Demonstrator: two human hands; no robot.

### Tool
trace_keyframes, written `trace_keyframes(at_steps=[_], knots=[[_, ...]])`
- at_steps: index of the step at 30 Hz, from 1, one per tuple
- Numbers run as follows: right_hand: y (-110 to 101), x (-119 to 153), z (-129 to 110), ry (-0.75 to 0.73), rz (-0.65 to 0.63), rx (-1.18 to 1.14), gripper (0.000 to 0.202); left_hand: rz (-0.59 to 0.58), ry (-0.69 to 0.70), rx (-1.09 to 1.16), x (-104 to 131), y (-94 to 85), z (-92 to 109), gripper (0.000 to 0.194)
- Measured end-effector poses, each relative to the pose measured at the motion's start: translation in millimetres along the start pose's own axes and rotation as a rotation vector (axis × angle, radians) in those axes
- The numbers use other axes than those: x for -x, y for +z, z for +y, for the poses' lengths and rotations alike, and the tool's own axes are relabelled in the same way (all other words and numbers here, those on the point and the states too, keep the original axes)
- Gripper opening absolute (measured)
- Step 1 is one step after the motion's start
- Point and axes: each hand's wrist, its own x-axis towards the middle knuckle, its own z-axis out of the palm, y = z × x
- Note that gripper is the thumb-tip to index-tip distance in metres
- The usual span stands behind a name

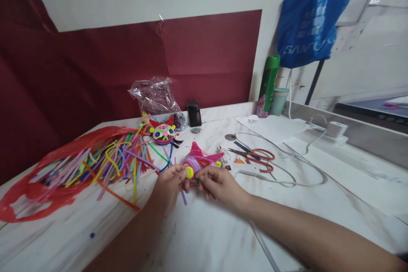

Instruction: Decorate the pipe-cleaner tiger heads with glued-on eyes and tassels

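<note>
Held in both hands, just above a white marbled tabletop (127,246), a fuzzy pink-and-purple figure (200,161) with pointed ear-like tips and round yellow discs. With the left hand (170,180), pinching the figure beside a yellow disc; with the right hand (219,180), thumb and fingers pressed together on its near right side, exact part hidden. Just behind, to the left, a round pink face ornament with red ears (163,134). Farther left, a heap of multicoloured fuzzy stems (117,159) on a red plastic bag (19,208). To the right, near the right hand, orange-handled scissors (261,156) and a white corded tool (251,170). At the back, a black rectangular object (194,113) and a green spray can (270,78).
</note>
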Motion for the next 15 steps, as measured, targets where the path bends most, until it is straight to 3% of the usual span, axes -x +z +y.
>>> trace_keyframes(at_steps=[7, 15], knots=[[0.8, 1.1, -3.2, 0.008, 0.008, 0.014, 0.023, 0.032, -0.022, 0.019, 0.9, 4.1, 1.4, 0.029], [2.0, 1.3, -6.7, 0.028, 0.032, 0.006, 0.026, -0.022, 0.009, -0.168, 1.3, 7.1, -5.4, 0.023]])
